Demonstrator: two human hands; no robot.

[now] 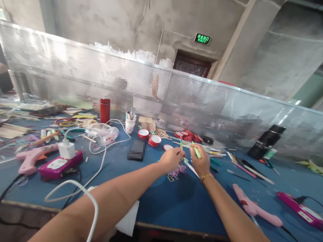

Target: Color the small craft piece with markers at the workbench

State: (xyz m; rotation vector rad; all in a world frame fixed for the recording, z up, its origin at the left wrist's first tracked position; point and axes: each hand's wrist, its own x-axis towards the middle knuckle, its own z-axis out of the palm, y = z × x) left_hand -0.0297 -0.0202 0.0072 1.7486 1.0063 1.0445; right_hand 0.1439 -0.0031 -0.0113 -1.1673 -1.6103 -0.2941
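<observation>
My left hand [171, 159] is closed in a pinch around a thin craft stick [181, 142] that stands upright, with green and orange colouring at its top. Just to the right, my right hand [202, 162] grips a light green marker [196, 150], its upper end pointing up and away from me. Both hands are a short way above the blue table, close together. Below them lies a loose heap of pink and purple paper clips or similar small loops [176, 172]. A white stick [191, 168] lies between the hands, partly hidden by my right hand.
Red-rimmed tape rolls [154, 140], a black phone [136, 150] and a cup of pens [130, 123] stand beyond my left hand. Pink glue guns [254, 206] lie on both sides. A white cable [97, 215] crosses my left forearm. A perforated metal screen [141, 79] borders the table.
</observation>
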